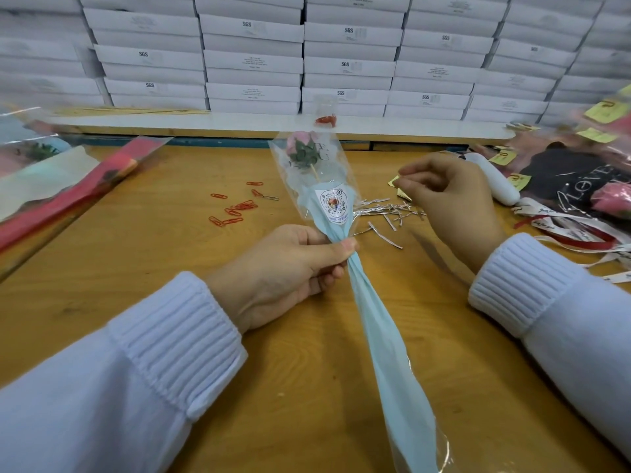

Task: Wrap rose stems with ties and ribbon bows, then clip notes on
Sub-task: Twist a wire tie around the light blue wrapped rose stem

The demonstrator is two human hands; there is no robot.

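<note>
though the counter (136,268) is crowded at both sides, its middle lies open; fingers of the left hand (290,268) grip the wrapped rose (329,203) at its gathered neck; the right hand (450,199) curls its fingers above the silver ties (386,211), and i cannot tell whether it holds anything.

Held up at a tilt, bloom end farthest: pink rose in clear cellophane sleeve with pale blue paper lining (370,319), round white sticker (334,202) on front, twisted narrow at the neck. Just right, thin silver twist ties (386,213) loosely heaped; left, red paper clips (235,209) scattered; far right, white printed ribbons (563,227) tangled.
</note>
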